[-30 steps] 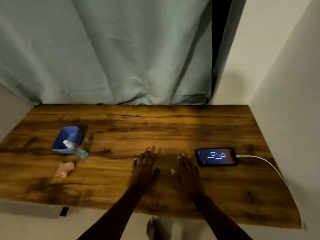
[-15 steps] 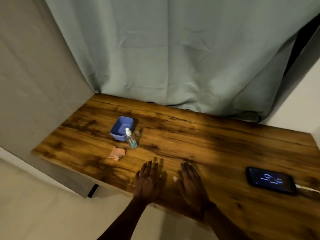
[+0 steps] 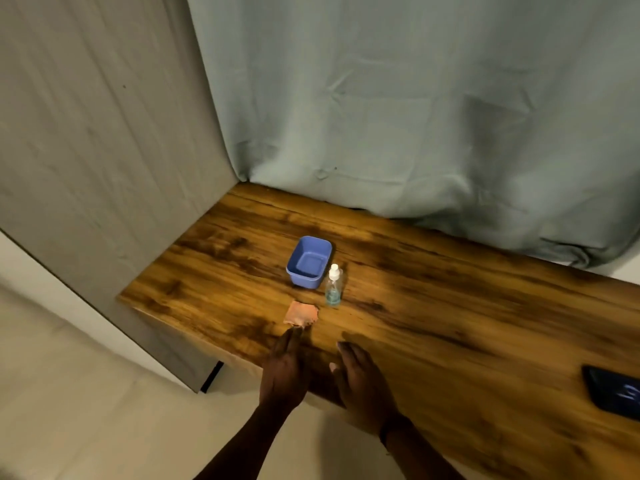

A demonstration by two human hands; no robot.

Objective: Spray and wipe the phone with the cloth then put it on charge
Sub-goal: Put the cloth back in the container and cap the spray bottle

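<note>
The table [image 3: 450, 323] meets a grey panel [image 3: 104, 168] on its left and a curtain [image 3: 415, 116] behind. A wide stretch of wood separates the spray bottle [image 3: 333, 285] from the phone [image 3: 613, 393], which lies flat at the far right, cut by the frame. The left hand [image 3: 282, 370] and right hand [image 3: 360, 382] are flat with straight fingers over the near edge, holding nothing; the left fingertips reach the near edge of the cloth [image 3: 300, 314].

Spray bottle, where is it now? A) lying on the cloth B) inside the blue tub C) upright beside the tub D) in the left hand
C: the spray bottle stands upright just outside the blue tub, apart from the cloth.
</note>
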